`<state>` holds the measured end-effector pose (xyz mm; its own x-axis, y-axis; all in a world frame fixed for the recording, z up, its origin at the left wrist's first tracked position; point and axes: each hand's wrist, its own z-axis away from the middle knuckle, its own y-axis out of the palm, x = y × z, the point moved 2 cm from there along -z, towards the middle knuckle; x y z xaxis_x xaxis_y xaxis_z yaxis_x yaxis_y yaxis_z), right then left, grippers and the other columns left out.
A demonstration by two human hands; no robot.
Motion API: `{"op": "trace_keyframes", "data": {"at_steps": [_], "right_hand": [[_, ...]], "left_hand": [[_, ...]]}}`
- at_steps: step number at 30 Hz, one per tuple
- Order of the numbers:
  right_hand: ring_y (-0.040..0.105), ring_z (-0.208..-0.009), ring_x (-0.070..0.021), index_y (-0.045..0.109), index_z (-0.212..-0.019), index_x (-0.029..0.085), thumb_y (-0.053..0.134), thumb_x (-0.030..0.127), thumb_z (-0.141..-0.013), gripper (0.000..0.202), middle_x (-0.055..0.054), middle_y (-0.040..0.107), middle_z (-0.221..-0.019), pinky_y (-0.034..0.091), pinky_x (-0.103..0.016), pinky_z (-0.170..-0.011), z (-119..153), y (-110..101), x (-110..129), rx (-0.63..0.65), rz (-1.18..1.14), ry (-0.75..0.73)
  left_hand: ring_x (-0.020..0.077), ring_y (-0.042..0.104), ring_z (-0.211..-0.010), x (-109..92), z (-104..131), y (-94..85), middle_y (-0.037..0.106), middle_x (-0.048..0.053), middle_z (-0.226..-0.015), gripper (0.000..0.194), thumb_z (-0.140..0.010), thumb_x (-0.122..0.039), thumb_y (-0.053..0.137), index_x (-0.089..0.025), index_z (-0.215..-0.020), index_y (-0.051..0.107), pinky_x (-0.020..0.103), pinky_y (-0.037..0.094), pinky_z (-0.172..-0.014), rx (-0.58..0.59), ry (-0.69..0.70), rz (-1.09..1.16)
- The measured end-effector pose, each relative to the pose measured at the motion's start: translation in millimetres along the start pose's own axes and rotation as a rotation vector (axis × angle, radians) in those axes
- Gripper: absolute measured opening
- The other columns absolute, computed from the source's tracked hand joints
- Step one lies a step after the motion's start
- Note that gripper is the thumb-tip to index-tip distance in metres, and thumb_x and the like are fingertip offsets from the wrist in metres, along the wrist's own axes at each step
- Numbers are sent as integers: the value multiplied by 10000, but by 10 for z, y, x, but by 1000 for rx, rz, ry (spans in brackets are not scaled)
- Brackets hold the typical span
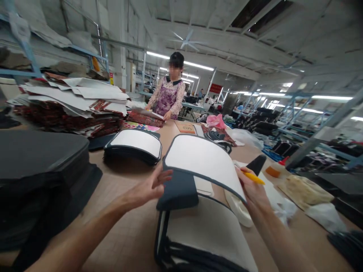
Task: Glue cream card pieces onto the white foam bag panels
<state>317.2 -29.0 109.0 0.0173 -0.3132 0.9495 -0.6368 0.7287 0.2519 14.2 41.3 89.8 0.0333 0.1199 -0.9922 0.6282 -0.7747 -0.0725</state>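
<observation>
On my feed a ceiling fan hangs from the pale, beamed ceiling. Just below it I see a long fluorescent tube; left of it, a pale column and a blue metal rack; lower right, a red sign. Well beneath it spreads the brown surface.

Left forearm, bare: extends diagonally from lower left; left hand is bare, fingers loosely bent and parted. Right forearm, bare: slants in from lower right; right hand curls inward, gripping.
</observation>
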Motion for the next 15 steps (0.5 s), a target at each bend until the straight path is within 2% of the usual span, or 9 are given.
{"op": "trace_keyframes", "data": {"at_steps": [1, 3, 5, 6, 8, 10, 13, 15], "right_hand": [[545, -472, -106, 474, -737, 229, 740, 309, -453, 397, 71, 575, -589, 461, -232, -450, 8, 27, -60, -14, -31, 24], [552, -488, -101, 488, -737, 223, 751, 292, -448, 396, 77, 576, -585, 469, -222, -472, 18, 152, -158, -15, -79, 60], [560, -504, -101, 506, -736, 212, 764, 286, -448, 394, 69, 592, -593, 473, -215, -483, 19, 311, -218, 8, -109, 90], [562, -509, -98, 513, -736, 207, 771, 287, -451, 393, 67, 598, -598, 472, -209, -483, 16, 378, -230, 17, -117, 98], [561, -507, -89, 518, -740, 203, 780, 291, -457, 395, 71, 601, -600, 467, -189, -476, 5, 457, -217, 15, -123, 98], [558, -508, -78, 524, -745, 203, 784, 290, -464, 392, 76, 601, -604, 466, -167, -472, -3, 455, -159, -8, -120, 83], [566, -523, -73, 535, -762, 215, 782, 270, -473, 384, 80, 605, -615, 481, -138, -482, 6, 314, -21, -54, -122, 65], [566, -520, -67, 549, -770, 229, 782, 252, -483, 371, 86, 607, -622, 485, -115, -478, -15, 129, 77, -93, -131, 61]], "left_hand": [[284, 296, -1310, 35, 39, 74, 222, 160, -1469, 1168, -598, -733, 591, -233, -1425, -65, 425, 311, -1028, -10, 19, -53], [287, 246, -1330, 63, 86, 183, 183, 170, -1475, 1185, -596, -673, 644, -216, -1420, -74, 442, 255, -1054, -155, 65, -201], [296, 261, -1315, 80, 70, 243, 254, 169, -1443, 1069, -636, -537, 687, -203, -1418, 39, 457, 245, -1054, -318, 89, -424], [303, 301, -1287, 99, 38, 251, 328, 163, -1402, 980, -654, -444, 695, -197, -1408, 121, 463, 257, -1045, -354, 98, -545], [314, 370, -1223, 171, -58, 223, 454, 141, -1308, 777, -666, -243, 667, -186, -1352, 307, 475, 266, -1028, -339, 140, -756], [309, 433, -1160, 269, -165, 146, 549, 115, -1210, 553, -683, -121, 590, -182, -1224, 498, 476, 272, -1014, -257, 204, -812], [256, 585, -939, 342, -292, -16, 670, 78, -944, 276, -773, -131, 506, -177, -1008, 644, 410, 405, -895, -177, 238, -674], [214, 619, -827, 255, -351, -156, 680, 58, -856, 234, -829, -192, 469, -169, -981, 645, 337, 465, -791, -213, 240, -603]]}}
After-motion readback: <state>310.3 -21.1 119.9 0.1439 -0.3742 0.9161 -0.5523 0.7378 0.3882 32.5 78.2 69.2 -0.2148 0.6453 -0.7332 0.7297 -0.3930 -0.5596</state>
